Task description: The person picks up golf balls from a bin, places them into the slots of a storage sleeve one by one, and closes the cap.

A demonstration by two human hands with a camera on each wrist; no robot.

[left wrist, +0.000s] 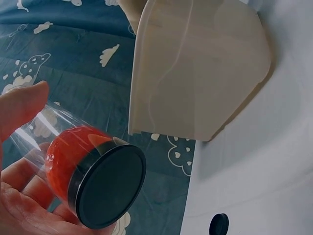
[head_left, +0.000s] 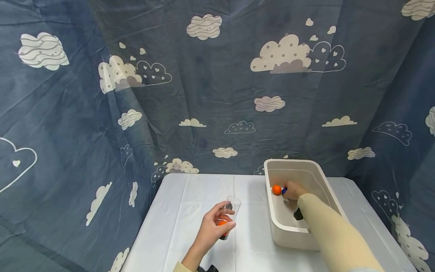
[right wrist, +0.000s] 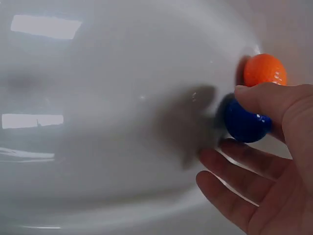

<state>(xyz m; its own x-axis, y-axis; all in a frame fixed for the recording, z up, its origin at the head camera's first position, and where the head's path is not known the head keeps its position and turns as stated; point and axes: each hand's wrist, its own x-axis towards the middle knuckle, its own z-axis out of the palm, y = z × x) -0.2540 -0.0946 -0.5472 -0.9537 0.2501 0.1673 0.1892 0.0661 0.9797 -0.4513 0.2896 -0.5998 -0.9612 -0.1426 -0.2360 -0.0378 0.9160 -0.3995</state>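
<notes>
My left hand (head_left: pixel 215 226) holds a clear plastic tube (head_left: pixel 235 206) upright but slightly tilted, fingers and thumb curled round it. Inside its lower end sits an orange golf ball (left wrist: pixel 73 152), above a black end cap (left wrist: pixel 112 186). Inside the white bin, my right hand (head_left: pixel 294 190) pinches a blue golf ball (right wrist: pixel 244 122) between thumb and index finger, the other fingers spread below. Another orange golf ball (right wrist: pixel 265 69) lies right beside it on the bin floor, close to the wall.
The white bin (head_left: pixel 276 226) stands on the right half of a white-covered table (head_left: pixel 190 196). A loose black cap (left wrist: pixel 219 224) lies on the cloth near the tube. Dark blue curtains (head_left: pixel 217 83) with cloud prints enclose the table at the back and sides.
</notes>
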